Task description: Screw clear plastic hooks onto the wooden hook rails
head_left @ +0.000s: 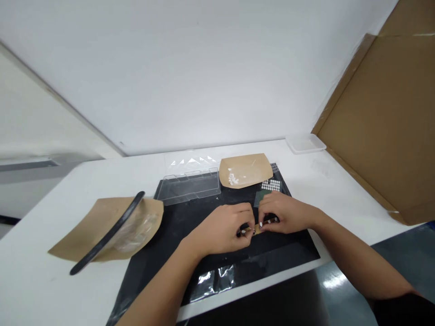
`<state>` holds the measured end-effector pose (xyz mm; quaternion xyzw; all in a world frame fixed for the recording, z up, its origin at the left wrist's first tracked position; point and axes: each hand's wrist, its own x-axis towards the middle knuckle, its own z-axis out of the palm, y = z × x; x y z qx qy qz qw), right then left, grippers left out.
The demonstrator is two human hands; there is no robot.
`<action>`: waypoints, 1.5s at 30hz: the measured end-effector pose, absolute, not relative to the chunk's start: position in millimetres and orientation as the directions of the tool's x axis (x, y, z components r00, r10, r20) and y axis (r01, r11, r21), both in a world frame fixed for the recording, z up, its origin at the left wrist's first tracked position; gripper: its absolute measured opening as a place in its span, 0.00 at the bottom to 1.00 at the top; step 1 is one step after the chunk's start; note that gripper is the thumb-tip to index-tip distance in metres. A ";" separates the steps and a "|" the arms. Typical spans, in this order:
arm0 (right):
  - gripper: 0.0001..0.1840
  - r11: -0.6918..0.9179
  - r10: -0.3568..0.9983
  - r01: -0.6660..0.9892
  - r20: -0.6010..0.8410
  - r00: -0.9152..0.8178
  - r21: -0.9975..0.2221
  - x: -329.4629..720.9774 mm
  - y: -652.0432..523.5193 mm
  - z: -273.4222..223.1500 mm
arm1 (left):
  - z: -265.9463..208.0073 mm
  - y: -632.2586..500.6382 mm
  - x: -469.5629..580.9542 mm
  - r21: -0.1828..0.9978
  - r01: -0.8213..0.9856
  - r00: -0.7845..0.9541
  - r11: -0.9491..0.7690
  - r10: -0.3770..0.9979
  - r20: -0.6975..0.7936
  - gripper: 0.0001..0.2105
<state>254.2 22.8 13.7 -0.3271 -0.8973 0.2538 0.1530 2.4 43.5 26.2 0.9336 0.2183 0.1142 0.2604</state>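
Note:
Over the black mat (pixel 176 222), both hands meet at a small tan strip (pixel 257 229) with brownish parts and white dots along it. My left hand (pixel 226 228) pinches its left end between thumb and fingers. At the right part, my right hand (pixel 285 212) has its fingertips closed on the same strip, close to the left fingertips. The fingers cover much of the strip, so its exact kind cannot be made out. Just beyond the right hand lie a dark green piece (pixel 260 197) and a sheet of round white dots (pixel 271 185).
Behind the hands is a paper tray (pixel 246 165) holding small white bits, beside a clear plastic tray (pixel 190 186). At left, a black curved strip (pixel 108 233) lies across another paper tray (pixel 78 222) with clear bags. A translucent container (pixel 306 144) and cardboard (pixel 384 117) stand right.

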 end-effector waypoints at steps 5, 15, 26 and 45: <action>0.03 0.670 0.671 0.530 0.119 -0.732 -0.519 251.5 19.1 16.0 | 25.6 44.7 1.1 0.568 0.308 0.895 -0.763 0.435 0.098 0.02; 0.04 0.683 0.691 0.536 0.200 -0.695 -0.495 243.6 14.0 17.9 | 12.8 46.5 2.8 0.511 0.313 0.888 -0.800 0.438 0.142 0.02; 0.03 0.486 0.848 0.437 0.288 -0.445 -0.757 248.1 16.3 21.8 | 19.3 46.5 1.4 0.493 0.340 0.857 -0.801 0.480 0.189 0.09; 0.07 0.547 0.775 0.308 0.332 -0.537 -0.778 250.0 22.3 20.4 | 20.9 48.2 4.2 0.462 0.174 0.642 -0.870 0.456 0.617 0.05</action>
